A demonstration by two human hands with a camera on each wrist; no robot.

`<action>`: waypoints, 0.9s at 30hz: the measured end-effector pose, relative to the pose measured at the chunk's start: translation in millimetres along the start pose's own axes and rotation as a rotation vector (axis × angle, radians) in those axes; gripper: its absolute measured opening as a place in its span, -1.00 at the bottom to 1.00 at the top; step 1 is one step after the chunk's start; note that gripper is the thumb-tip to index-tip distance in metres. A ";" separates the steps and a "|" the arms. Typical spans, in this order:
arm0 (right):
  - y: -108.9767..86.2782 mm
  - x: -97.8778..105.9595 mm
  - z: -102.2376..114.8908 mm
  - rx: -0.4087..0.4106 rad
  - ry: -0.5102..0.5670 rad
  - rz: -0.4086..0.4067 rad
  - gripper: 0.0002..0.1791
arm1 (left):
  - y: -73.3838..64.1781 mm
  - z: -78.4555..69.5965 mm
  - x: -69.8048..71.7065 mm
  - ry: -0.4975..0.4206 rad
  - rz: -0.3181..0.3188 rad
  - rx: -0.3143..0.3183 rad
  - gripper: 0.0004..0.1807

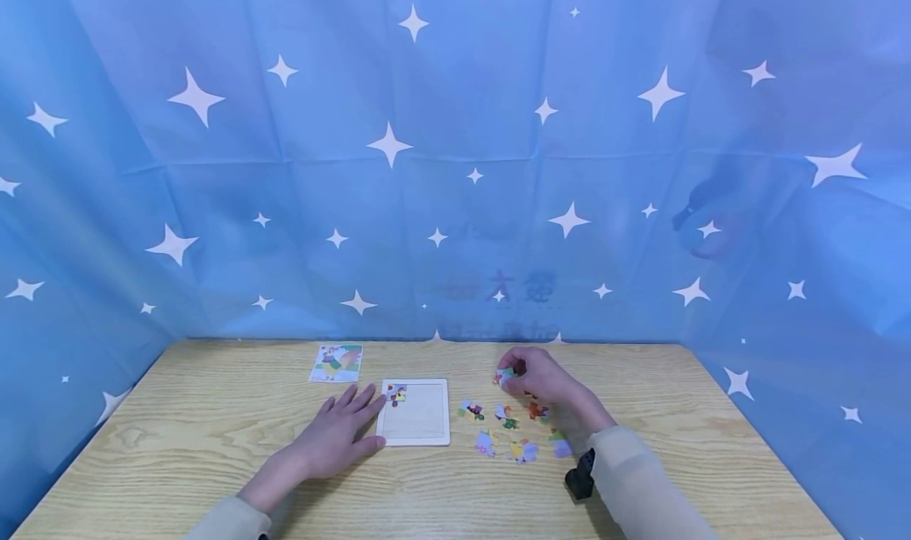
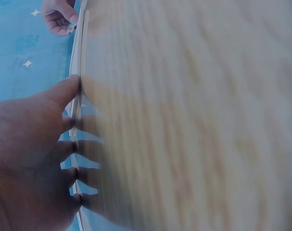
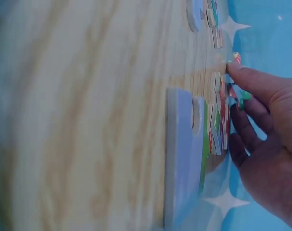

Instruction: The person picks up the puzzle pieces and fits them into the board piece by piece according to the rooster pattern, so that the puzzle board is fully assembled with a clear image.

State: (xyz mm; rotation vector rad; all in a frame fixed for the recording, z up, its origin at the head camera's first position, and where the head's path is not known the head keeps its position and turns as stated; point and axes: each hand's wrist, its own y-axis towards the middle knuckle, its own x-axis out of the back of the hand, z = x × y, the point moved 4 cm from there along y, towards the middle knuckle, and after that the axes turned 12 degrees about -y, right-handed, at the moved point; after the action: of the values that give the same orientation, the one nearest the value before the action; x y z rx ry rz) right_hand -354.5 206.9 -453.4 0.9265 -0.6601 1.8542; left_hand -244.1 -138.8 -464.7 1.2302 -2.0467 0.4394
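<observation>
My left hand (image 1: 338, 437) lies flat on the table with fingers spread, its fingertips and thumb at the left edge of a white puzzle tray (image 1: 447, 413). A small joined patch of coloured jigsaw pieces (image 1: 397, 394) sits in the tray's upper left corner. To the right of the tray, my right hand (image 1: 542, 375) pinches a jigsaw piece (image 1: 504, 376) between thumb and fingers, above the table's far part. Loose jigsaw pieces (image 1: 525, 451) lie nearer to me, below that hand. In the right wrist view, a purple piece (image 3: 179, 149) lies close to the camera.
A colourful picture card (image 1: 338, 364) lies at the back left of the wooden table (image 1: 178, 437). Behind the table hangs a blue curtain (image 1: 455, 208) with white stars. A black device (image 1: 580, 477) is at the right sleeve.
</observation>
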 end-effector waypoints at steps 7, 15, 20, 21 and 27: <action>1.0 1.6 5.0 0.017 -0.007 -0.046 -0.88 | 1.5 2.5 -1.5 0.001 0.005 0.005 -0.27; 5.1 -2.8 14.9 0.032 -0.016 -0.083 -0.88 | 2.0 4.0 -2.3 0.008 0.004 0.008 -0.27; 9.0 -7.3 23.0 0.059 0.017 -0.082 -0.89 | 2.4 4.8 -2.6 0.007 0.006 0.010 -0.27; 9.7 -8.3 25.4 0.066 0.026 -0.081 -0.88 | 2.5 4.9 -2.6 0.006 0.006 0.011 -0.27; 15.3 -15.2 44.0 0.116 0.047 -0.073 -0.87 | 2.3 3.9 -2.1 0.006 0.002 0.014 -0.27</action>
State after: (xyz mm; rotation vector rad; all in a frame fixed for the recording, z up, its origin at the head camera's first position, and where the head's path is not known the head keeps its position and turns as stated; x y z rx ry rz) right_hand -349.9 159.6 -441.6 0.9662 -0.4885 1.8582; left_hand -247.0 -138.6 -468.8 1.2341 -2.0431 0.4583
